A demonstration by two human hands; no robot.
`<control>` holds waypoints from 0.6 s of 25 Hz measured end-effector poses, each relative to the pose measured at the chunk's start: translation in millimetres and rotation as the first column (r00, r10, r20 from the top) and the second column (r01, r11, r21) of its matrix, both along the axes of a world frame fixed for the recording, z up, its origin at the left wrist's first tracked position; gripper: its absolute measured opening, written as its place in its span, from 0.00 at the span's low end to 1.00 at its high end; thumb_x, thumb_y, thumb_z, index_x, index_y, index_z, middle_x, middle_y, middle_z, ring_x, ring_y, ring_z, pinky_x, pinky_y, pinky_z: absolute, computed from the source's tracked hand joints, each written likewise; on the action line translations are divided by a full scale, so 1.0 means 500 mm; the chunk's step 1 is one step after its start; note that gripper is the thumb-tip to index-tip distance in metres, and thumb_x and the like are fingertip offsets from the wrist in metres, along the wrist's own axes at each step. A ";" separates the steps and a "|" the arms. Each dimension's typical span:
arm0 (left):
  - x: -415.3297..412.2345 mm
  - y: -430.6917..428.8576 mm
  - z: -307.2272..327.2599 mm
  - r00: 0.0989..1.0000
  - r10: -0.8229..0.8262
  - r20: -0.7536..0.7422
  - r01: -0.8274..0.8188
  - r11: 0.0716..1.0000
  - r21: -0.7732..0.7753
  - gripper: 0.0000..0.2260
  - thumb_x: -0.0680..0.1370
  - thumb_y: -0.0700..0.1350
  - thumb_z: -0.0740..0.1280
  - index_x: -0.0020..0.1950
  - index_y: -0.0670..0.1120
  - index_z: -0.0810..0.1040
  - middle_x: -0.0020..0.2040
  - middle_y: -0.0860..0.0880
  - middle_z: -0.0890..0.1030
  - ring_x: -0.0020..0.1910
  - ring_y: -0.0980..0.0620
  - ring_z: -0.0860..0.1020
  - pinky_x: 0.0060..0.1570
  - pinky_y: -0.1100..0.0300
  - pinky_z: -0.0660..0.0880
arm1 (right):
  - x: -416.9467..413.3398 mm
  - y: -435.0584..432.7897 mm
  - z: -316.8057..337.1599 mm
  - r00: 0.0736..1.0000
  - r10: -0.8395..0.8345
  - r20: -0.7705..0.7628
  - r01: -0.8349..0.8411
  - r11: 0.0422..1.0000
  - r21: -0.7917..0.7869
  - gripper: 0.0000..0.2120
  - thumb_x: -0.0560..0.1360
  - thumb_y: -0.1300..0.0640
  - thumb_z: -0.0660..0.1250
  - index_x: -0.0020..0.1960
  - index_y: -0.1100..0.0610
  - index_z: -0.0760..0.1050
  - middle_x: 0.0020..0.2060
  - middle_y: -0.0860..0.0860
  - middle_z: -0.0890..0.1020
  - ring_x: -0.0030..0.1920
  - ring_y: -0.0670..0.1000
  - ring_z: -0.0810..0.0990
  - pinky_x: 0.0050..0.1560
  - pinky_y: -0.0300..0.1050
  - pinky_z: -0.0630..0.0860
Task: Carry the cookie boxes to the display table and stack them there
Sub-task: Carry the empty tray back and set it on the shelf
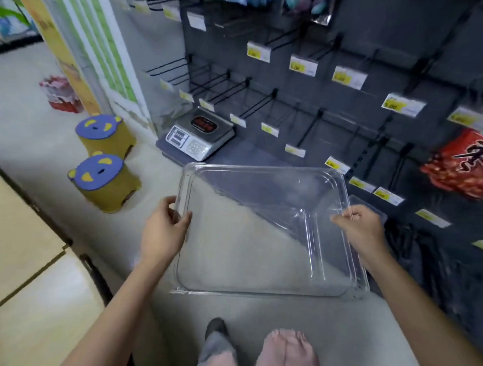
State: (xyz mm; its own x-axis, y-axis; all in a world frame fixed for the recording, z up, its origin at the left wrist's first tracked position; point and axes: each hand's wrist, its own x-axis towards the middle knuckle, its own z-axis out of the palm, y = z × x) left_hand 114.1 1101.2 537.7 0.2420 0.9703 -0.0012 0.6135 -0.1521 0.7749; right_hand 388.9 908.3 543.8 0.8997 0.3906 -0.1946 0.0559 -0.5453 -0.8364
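Observation:
I hold a large clear plastic cookie box (265,229) flat in front of me, above the floor. It looks empty and see-through, with a raised rim. My left hand (164,229) grips its left edge, thumb over the rim. My right hand (360,227) pinches the right edge. A second clear piece shows just beyond my right hand, partly hidden. No display table is identifiable in view.
A dark pegboard rack (341,88) with bare hooks and yellow price tags fills the right side, a red snack bag (466,165) hanging on it. A weighing scale (198,134) and two yellow stools (106,184) sit on the floor. A wooden counter (23,250) stands left.

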 end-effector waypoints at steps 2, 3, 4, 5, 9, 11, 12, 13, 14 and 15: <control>0.044 0.070 0.004 0.997 -0.079 -0.009 0.079 0.997 0.002 0.16 0.74 0.45 0.68 0.60 0.44 0.73 0.31 0.51 0.74 0.32 0.52 0.73 0.30 0.63 0.65 | 0.018 0.033 -0.002 0.997 -0.073 -0.002 0.073 0.997 0.018 0.10 0.68 0.62 0.70 0.33 0.57 0.70 0.28 0.51 0.73 0.32 0.51 0.69 0.34 0.43 0.66; 0.066 0.107 0.008 0.993 -0.120 -0.018 0.120 0.993 0.013 0.16 0.74 0.44 0.68 0.60 0.43 0.73 0.30 0.51 0.74 0.32 0.52 0.73 0.30 0.62 0.64 | 0.024 0.050 -0.002 0.995 -0.102 -0.007 0.103 0.994 0.030 0.10 0.68 0.63 0.70 0.33 0.57 0.70 0.27 0.51 0.72 0.31 0.51 0.69 0.33 0.43 0.65; 0.086 0.139 0.008 0.989 -0.146 -0.031 0.146 0.989 0.018 0.15 0.74 0.45 0.68 0.60 0.43 0.73 0.30 0.51 0.74 0.33 0.50 0.73 0.30 0.61 0.64 | 0.030 0.066 -0.004 0.991 -0.130 -0.007 0.131 0.991 0.030 0.11 0.68 0.63 0.70 0.31 0.57 0.69 0.27 0.51 0.71 0.30 0.51 0.68 0.32 0.43 0.64; 0.110 0.174 0.006 0.985 -0.164 -0.047 0.165 0.986 0.020 0.15 0.74 0.45 0.68 0.59 0.44 0.73 0.31 0.51 0.75 0.34 0.48 0.74 0.31 0.58 0.65 | 0.039 0.084 -0.008 0.988 -0.155 0.002 0.155 0.987 0.028 0.11 0.67 0.63 0.70 0.31 0.57 0.69 0.26 0.52 0.71 0.30 0.51 0.68 0.32 0.43 0.63; 0.190 0.271 -0.022 0.970 -0.224 -0.100 0.223 0.975 -0.019 0.14 0.74 0.46 0.68 0.57 0.42 0.74 0.33 0.48 0.78 0.37 0.44 0.76 0.38 0.55 0.69 | 0.069 0.141 -0.038 0.977 -0.207 0.041 0.209 0.978 -0.030 0.07 0.68 0.65 0.68 0.36 0.68 0.72 0.29 0.57 0.71 0.31 0.52 0.67 0.28 0.40 0.62; 0.233 0.311 -0.053 0.959 -0.258 -0.122 0.252 0.966 -0.061 0.14 0.74 0.46 0.68 0.57 0.42 0.74 0.33 0.47 0.77 0.37 0.44 0.76 0.39 0.56 0.69 | 0.093 0.171 -0.068 0.973 -0.228 0.035 0.229 0.972 -0.051 0.07 0.68 0.67 0.67 0.35 0.68 0.71 0.29 0.57 0.69 0.29 0.52 0.64 0.22 0.35 0.59; 0.252 0.329 -0.070 0.956 -0.264 -0.130 0.255 0.963 -0.081 0.13 0.74 0.45 0.68 0.56 0.42 0.74 0.33 0.48 0.77 0.36 0.46 0.75 0.38 0.57 0.67 | 0.103 0.186 -0.087 0.972 -0.234 0.018 0.235 0.971 -0.044 0.08 0.68 0.68 0.67 0.33 0.65 0.69 0.28 0.56 0.67 0.29 0.51 0.63 0.22 0.35 0.59; 0.270 0.347 -0.086 0.955 -0.266 -0.131 0.255 0.962 -0.099 0.13 0.74 0.45 0.68 0.56 0.42 0.74 0.32 0.49 0.76 0.34 0.48 0.74 0.36 0.57 0.66 | 0.114 0.202 -0.103 0.973 -0.233 -0.004 0.232 0.972 -0.036 0.10 0.68 0.68 0.67 0.32 0.62 0.67 0.27 0.55 0.66 0.29 0.50 0.61 0.21 0.35 0.59; 0.286 0.363 -0.101 0.954 -0.271 -0.125 0.258 0.959 -0.115 0.13 0.74 0.45 0.68 0.56 0.42 0.74 0.32 0.50 0.76 0.33 0.52 0.74 0.34 0.59 0.65 | 0.125 0.217 -0.116 0.972 -0.235 -0.023 0.235 0.972 -0.029 0.12 0.68 0.68 0.66 0.32 0.60 0.65 0.27 0.53 0.64 0.29 0.50 0.60 0.20 0.35 0.57; 0.302 0.381 -0.116 0.952 -0.282 -0.121 0.266 0.955 -0.129 0.13 0.74 0.45 0.68 0.56 0.42 0.74 0.31 0.50 0.76 0.32 0.55 0.73 0.32 0.61 0.65 | 0.138 0.236 -0.129 0.970 -0.239 -0.044 0.238 0.971 -0.026 0.12 0.68 0.68 0.66 0.32 0.60 0.64 0.26 0.53 0.64 0.29 0.50 0.60 0.21 0.34 0.56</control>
State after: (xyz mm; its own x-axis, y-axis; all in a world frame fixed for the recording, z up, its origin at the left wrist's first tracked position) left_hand 265.3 1291.8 479.6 0.4885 0.8585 -0.1560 0.6612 -0.2475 0.7082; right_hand 457.9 1026.1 479.5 0.9562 0.1614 -0.2443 -0.1168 -0.5549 -0.8237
